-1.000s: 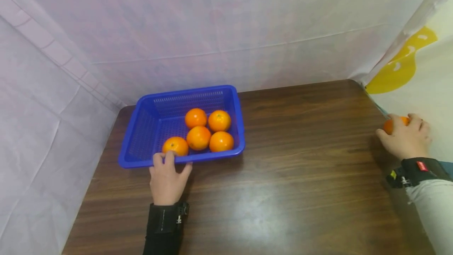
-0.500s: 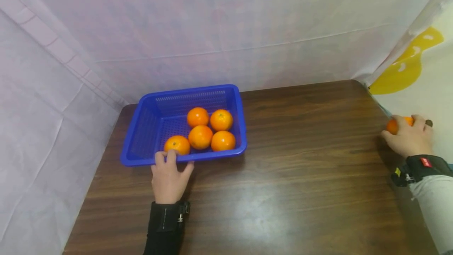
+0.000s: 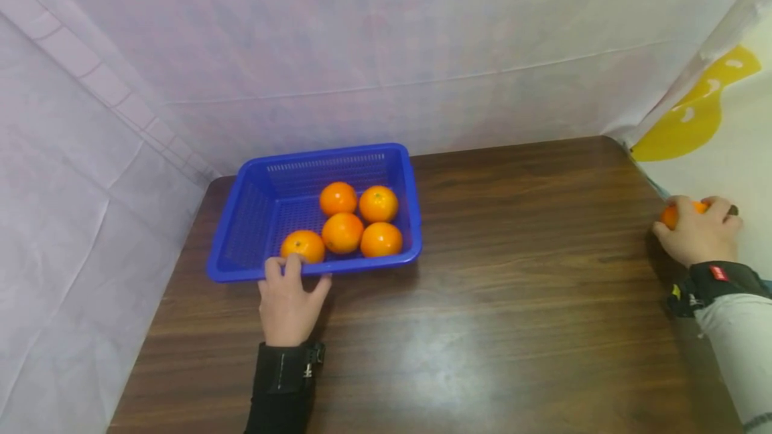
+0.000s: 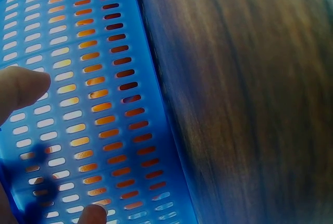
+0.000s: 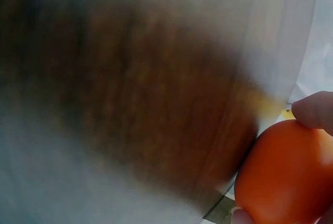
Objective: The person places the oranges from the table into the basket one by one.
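A blue perforated plastic basket [image 3: 241, 276] stands at the left of the table, with several oranges [image 3: 342, 233] gathered in its front and right part. My left hand [image 3: 289, 307] grips the basket's near rim, fingers hooked over the top and thumb against the outer wall. In the left wrist view, a thumb [image 4: 23, 88] lies close to the slotted wall, and orange shows through the slots. At the far right edge of the table my right hand [image 3: 699, 236] holds another orange [image 5: 283, 174], fingers over its top and thumb at its side.
The brown wood-grain table [image 3: 512, 273] stretches between both hands. A pale fabric sheet [image 3: 386, 52] hangs behind it, and another sheet [image 3: 60, 186] lies along the left. Yellow printed shapes [image 3: 681, 132] mark the cloth at right.
The whole head view has shifted slightly. My right hand stays on its orange at the table's right edge, and my left hand keeps its grip on the basket rim.
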Demonstrator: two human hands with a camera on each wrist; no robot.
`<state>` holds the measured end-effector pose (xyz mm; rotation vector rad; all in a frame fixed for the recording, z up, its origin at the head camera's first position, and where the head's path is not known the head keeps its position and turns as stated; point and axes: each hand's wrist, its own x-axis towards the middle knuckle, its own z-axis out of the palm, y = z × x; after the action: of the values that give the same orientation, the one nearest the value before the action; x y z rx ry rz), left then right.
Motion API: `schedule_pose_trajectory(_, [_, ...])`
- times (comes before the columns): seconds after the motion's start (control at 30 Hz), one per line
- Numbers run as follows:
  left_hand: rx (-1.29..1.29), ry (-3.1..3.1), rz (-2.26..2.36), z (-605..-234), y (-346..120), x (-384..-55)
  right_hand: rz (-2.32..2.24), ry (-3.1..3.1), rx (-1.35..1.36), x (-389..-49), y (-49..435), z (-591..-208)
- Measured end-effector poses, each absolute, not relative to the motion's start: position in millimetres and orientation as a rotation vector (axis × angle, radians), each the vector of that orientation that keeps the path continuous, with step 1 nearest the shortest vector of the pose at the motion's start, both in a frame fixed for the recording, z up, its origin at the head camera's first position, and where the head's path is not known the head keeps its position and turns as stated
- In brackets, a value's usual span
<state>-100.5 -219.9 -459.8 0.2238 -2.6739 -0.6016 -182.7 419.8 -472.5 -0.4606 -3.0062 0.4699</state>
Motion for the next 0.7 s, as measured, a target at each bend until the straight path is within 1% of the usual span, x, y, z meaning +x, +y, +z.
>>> schedule_pose_trajectory(0.23, [0.215, -2.658, -0.597, -460.7, -220.5, -100.2, 0.425, -3.004, -0.446, -184.8, 422.9, -477.6])
schedule_pose_trajectory(0.47, [0.219, -2.669, -0.606, -459.7, -220.2, -99.8, 0.409, -3.005, -0.370, -181.0, 421.9, -475.1])
schedule_pose_trajectory(0.7, [0.211, -2.678, -0.592, -459.2, -220.3, -100.0, 0.464, -2.990, -0.398, -177.3, 417.4, -474.2])
